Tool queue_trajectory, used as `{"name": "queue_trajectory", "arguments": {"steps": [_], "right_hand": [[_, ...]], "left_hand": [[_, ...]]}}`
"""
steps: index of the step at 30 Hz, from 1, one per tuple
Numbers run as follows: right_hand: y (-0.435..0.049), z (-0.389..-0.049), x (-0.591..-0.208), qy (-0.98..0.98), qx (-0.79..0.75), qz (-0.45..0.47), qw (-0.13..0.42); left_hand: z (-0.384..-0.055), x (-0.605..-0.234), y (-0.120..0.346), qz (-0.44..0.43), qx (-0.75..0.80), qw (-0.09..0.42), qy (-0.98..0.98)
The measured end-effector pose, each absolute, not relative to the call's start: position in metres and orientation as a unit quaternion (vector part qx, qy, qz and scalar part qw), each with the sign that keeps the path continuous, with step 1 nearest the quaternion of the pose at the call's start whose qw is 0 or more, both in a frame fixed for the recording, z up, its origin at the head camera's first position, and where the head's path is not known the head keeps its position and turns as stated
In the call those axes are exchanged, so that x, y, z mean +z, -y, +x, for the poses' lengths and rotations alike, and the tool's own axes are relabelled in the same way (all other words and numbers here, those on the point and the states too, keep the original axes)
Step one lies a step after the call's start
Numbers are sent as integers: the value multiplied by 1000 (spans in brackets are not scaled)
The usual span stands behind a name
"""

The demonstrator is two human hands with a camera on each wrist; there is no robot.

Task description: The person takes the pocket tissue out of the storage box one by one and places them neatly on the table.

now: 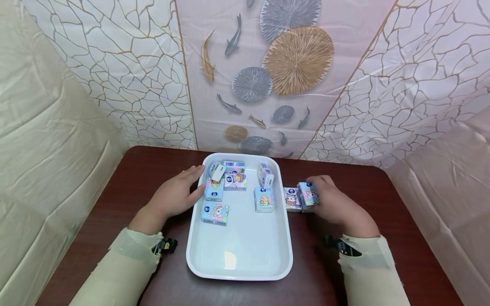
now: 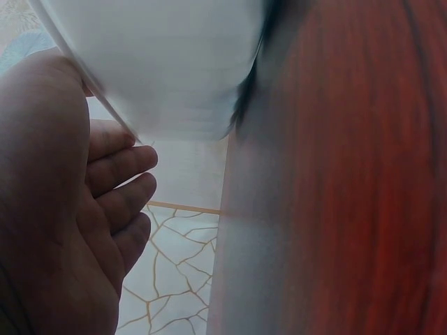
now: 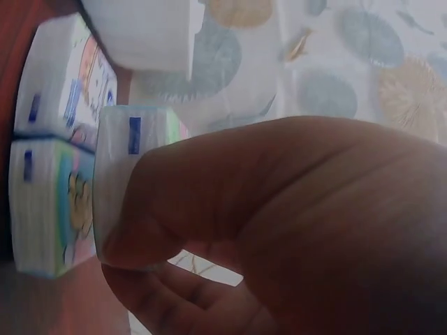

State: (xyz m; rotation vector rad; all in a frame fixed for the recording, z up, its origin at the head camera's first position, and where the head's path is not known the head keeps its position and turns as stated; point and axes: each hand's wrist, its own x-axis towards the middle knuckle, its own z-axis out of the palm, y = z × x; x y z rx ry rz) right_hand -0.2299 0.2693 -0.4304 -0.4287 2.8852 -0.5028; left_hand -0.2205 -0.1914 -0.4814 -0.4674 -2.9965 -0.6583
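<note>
My right hand (image 1: 336, 203) pinches a small blue tissue pack (image 1: 307, 192) between thumb and fingers, just right of the white tray (image 1: 241, 259). In the right wrist view the held tissue pack (image 3: 115, 167) is raised on top of or over a second blue pack (image 3: 38, 206). Next to that lies a purple-and-white tissue pack (image 1: 292, 199), close to the tray's right wall. My left hand (image 1: 174, 193) rests at the tray's left rim, fingers loosely extended; in the left wrist view the left hand (image 2: 63, 181) touches the rim from outside.
Inside the tray are several tissue packs: a blue one (image 1: 263, 199) and an upright one (image 1: 265, 175) at right, a blue one (image 1: 215, 213) and an overlapping cluster with a purple pack (image 1: 235, 182) at left. Patterned cloth (image 1: 153, 76) hangs behind the dark wooden table (image 1: 126, 187).
</note>
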Motion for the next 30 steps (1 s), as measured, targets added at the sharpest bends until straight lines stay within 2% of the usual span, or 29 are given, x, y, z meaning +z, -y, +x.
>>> {"name": "queue_trajectory", "arguments": {"steps": [10,30], "right_hand": [[-289,-235,-440,-974,-167,-126,89],[-314,-239,-448,-974,-176,-103,95]], "left_hand": [[-223,-486,192,-153,-216,32,964],[-221,-484,192,-150,-218,23,964]]}}
